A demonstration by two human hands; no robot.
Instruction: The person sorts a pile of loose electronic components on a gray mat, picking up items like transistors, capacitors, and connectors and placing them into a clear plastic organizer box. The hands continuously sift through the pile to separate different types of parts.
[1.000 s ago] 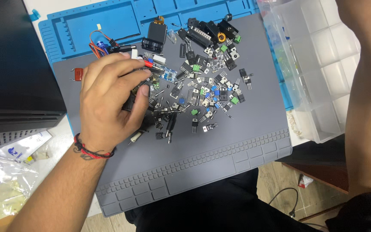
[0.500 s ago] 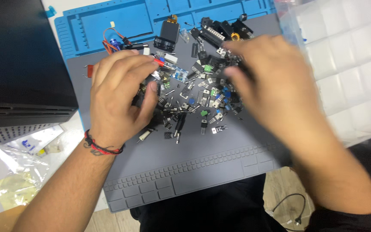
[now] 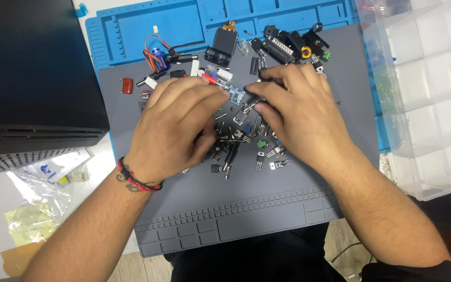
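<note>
Both hands are down on the heap of small electronic parts [image 3: 246, 137] in the middle of the grey work mat [image 3: 246, 209]. The left hand [image 3: 176, 128] lies palm down, fingers loosely curled and close together, the fingertips resting among the parts near a small blue circuit board [image 3: 234, 94]. Whether it has anything pinched underneath I cannot tell; the back of the hand hides it. A red and black cord bracelet [image 3: 134, 180] sits at that wrist.

The right hand [image 3: 298, 112] comes in from the other side, also palm down, its fingers bent and drawn narrow. Thumb and forefinger seem to close on a small dark component [image 3: 252, 102] at the near edge of the heap, just beside the left fingertips; the two hands almost meet there.

Around them the pile spreads out: black three-legged parts, a few green terminal blocks [image 3: 261, 143], silver tabs. Farther up the mat lie larger pieces: a black connector [image 3: 283, 48], a small display module [image 3: 221, 44], a blue cylinder with orange wires [image 3: 156, 52], and a brown capacitor [image 3: 127, 85] off by itself to the left.

Behind the grey mat runs a blue tray section [image 3: 152, 26]. To the right stands a clear plastic compartment box [image 3: 434, 104], and on the left a black case [image 3: 32, 78] with clear plastic bags [image 3: 37, 209] lying below it.
</note>
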